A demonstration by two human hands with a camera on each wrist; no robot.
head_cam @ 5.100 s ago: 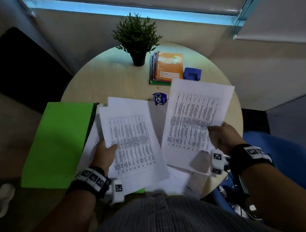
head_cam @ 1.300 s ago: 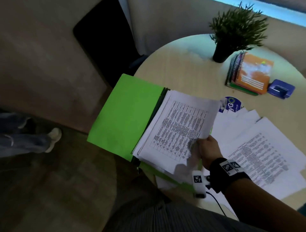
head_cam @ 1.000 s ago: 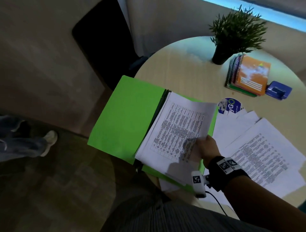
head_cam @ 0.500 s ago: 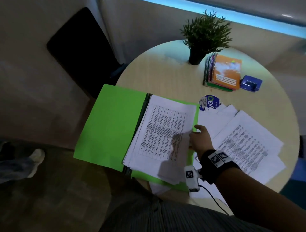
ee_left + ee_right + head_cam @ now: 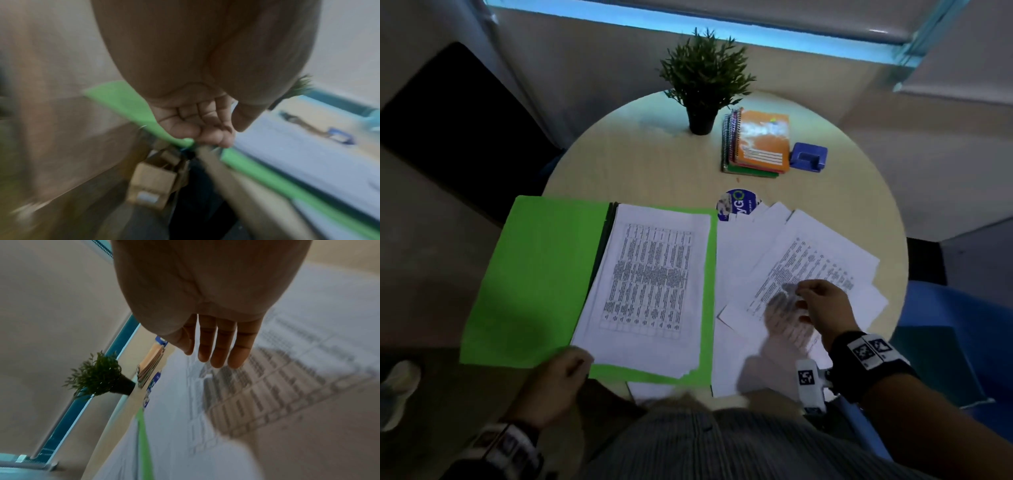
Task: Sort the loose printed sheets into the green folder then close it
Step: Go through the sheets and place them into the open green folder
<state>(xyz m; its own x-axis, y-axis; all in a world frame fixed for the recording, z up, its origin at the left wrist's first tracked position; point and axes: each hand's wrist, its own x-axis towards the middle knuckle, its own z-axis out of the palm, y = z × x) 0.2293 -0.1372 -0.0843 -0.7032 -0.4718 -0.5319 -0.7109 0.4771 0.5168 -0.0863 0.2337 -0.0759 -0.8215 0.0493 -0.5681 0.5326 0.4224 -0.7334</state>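
Note:
The green folder (image 5: 541, 274) lies open at the table's left, its left flap hanging past the rim. A stack of printed sheets (image 5: 650, 284) lies flat on its right half. Several loose printed sheets (image 5: 811, 260) are fanned out to the right of it. My right hand (image 5: 813, 301) is over the top loose sheet (image 5: 287, 369) with straight fingers (image 5: 218, 347), holding nothing. My left hand (image 5: 558, 383) is at the folder's near edge (image 5: 123, 102), by the stack's corner. Its fingers (image 5: 197, 126) are loosely curled and touch the edge, thumb apart, palm empty.
On the round table (image 5: 647, 164), a potted plant (image 5: 705, 78), a pile of spiral notebooks (image 5: 760, 144) and a blue hole punch (image 5: 808, 156) stand at the back. A round blue sticker (image 5: 738, 204) lies above the loose sheets. A dark chair (image 5: 448, 120) is left, a blue seat (image 5: 962, 325) right.
My right hand laid its sheet on the folder's stack, let go and moved right onto the loose sheets. My left hand came into view at the folder's near edge.

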